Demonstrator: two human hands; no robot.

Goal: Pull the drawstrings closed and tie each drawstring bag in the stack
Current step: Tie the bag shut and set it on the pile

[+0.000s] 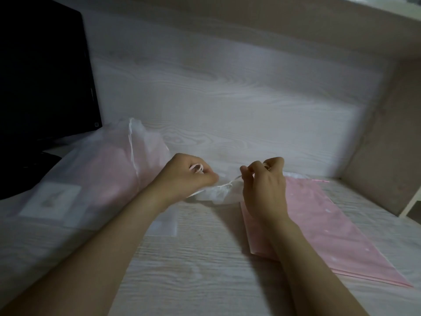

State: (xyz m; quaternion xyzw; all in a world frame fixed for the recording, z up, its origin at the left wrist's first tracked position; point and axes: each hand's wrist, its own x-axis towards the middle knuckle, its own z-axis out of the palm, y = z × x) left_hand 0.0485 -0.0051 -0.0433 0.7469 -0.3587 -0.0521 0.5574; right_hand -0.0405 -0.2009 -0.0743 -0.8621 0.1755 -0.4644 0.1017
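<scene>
While curled tight, left hand [191, 176], right hand [264, 185]: grip on drawstring [228, 184].

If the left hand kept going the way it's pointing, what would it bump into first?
The left hand points rightward, so most likely the scrunched white bag top just past its knuckles, with the right hand close behind. Depth is hard to judge.

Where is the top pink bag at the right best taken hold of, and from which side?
Likely the pink string sticking out at the far right corner of the pink bag. Come from the far right: the bag lies flat on the desk, and the right hand covers its far left corner.
</scene>
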